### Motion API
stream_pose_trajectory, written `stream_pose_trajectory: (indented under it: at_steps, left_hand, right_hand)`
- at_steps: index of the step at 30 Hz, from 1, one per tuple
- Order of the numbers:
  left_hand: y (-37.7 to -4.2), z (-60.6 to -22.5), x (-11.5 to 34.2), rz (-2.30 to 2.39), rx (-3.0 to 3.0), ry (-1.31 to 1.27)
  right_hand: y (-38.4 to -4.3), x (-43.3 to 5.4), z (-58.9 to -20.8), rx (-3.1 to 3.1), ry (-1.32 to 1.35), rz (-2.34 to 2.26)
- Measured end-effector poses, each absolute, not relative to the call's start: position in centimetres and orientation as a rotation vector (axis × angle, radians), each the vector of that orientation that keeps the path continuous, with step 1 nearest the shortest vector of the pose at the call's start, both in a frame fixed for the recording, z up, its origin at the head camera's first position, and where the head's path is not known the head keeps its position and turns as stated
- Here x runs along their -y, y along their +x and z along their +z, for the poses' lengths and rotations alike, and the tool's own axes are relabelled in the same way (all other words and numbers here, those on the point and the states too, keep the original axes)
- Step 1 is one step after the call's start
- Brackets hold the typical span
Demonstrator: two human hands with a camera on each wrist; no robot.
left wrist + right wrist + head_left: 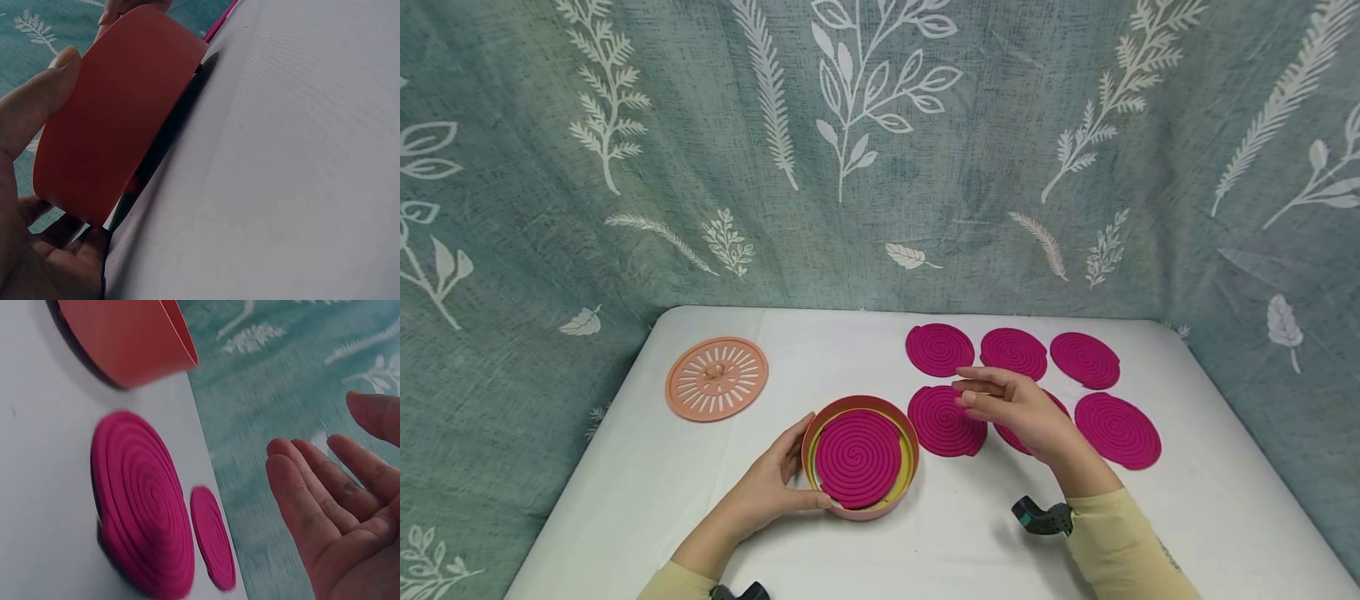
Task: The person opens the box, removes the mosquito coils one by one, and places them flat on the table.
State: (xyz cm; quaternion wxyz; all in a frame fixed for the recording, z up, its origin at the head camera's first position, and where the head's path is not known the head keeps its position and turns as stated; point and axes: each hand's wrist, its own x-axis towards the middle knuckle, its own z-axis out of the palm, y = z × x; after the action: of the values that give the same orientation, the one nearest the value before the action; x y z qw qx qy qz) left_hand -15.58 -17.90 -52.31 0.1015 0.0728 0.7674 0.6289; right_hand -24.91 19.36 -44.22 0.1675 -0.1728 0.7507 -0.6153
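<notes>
A round coral-colored tin [913,433] stands on the table, its inside yellowish. One magenta mosquito coil [858,458] lies flat in it, its spiral facing up. My left hand [778,483] grips the tin's left side, thumb at the near rim and fingers round the far side; the left wrist view shows the tin's outer wall [125,106] between thumb and fingers. My right hand [1011,406] hovers above the loose coils with fingers extended, holding nothing. Below it lies a magenta coil [946,422], and another coil [1054,403] is partly hidden by the hand.
More magenta coils, such as the back left coil [939,350] and the front right coil [1117,431], lie in two rows at the right. A slotted coral lid [752,400] with a small knob rests at the back left. Behind the white table [970,533] hangs a leaf-patterned green cloth [865,242].
</notes>
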Motion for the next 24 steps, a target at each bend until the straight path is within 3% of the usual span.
stream_pose_trajectory:
  at_steps: [24]
  left_hand:
    - [-15.7, -52.5, 17.9, 1.871, -2.265, 0.233]
  right_hand:
    - [-24.4, -11.1, -44.1, -2.039, -0.704, -1.454]
